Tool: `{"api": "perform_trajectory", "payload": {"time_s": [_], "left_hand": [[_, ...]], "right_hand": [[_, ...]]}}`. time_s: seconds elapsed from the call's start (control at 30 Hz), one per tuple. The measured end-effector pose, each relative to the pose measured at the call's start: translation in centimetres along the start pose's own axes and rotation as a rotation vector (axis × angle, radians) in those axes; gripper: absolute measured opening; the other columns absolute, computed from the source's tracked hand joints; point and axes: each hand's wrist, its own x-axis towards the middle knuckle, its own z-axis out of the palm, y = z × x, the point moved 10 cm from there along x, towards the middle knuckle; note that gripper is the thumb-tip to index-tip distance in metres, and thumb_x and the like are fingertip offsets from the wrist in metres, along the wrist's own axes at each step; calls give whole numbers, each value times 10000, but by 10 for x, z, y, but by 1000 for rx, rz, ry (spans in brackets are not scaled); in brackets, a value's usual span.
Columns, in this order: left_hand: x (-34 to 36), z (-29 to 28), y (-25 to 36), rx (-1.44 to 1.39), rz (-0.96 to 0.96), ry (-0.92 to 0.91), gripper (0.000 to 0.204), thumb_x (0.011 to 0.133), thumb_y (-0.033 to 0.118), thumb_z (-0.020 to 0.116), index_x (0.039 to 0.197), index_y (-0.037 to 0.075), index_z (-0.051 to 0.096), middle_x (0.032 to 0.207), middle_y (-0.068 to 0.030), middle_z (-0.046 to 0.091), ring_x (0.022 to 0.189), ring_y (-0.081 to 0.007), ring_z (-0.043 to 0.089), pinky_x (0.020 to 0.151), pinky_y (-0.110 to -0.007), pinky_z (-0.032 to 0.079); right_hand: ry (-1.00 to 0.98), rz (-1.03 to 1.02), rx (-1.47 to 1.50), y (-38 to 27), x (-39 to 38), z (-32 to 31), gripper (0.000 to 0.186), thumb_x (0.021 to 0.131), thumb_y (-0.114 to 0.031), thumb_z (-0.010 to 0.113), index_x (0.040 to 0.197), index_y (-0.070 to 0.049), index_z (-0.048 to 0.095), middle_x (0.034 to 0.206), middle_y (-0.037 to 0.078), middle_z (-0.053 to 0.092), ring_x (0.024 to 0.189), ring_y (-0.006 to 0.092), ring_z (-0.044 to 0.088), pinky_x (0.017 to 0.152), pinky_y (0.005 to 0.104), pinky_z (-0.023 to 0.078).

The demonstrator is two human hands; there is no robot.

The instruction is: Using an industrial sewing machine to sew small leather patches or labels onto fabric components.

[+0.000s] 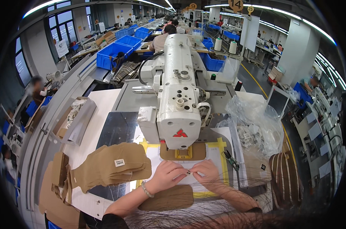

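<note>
While pinching a tiny black-and-white piece (pixel 188 173), too small to identify, between fingertips of left hand (pixel 167 174) and right hand (pixel 204 173), holds it just in front of yellow clamp frame (pixel 183 153) of white industrial sewing machine (pixel 177 89), right of stacked brown fabric panels (pixel 102 165).

Left sleeve (pixel 114 222): black, plain, ending below the elbow area, seen at the tabletop's (pixel 87 204) near edge.
Right sleeve (pixel 254 210): dark, only a small end visible near the same edge.
Left wrist: one bracelet (pixel 145 189), pale, apparently beaded; bead detail too small to tell.
Left hand (pixel 169 173): bare.
Right hand (pixel 205 173): bare, wrist likewise.
Hair (pixel 238 221): dark, fine, loose strands, partly blurred.
</note>
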Motion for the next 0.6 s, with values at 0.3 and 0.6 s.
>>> {"api": "perform_trajectory", "payload": {"time_s": [0.3,0.6], "left_hand": [[-22,31,-55,-689,-550,18,177,838,-42,684,978,22,596,897,-60,653,820,-139,662,765,-286,548],[-32,42,-70,-743,-517,37,203,853,-26,667,1015,43,567,970,-49,647,822,-148,671,716,-280,553]], "right_hand": [[-90,275,293,12,12,15,188,742,-36,770,891,-78,662,907,27,614,784,156,579,672,296,426],[-152,685,1092,55,-11,65,155,801,-94,762,912,-48,664,859,19,620,687,50,548,630,202,446]]}}
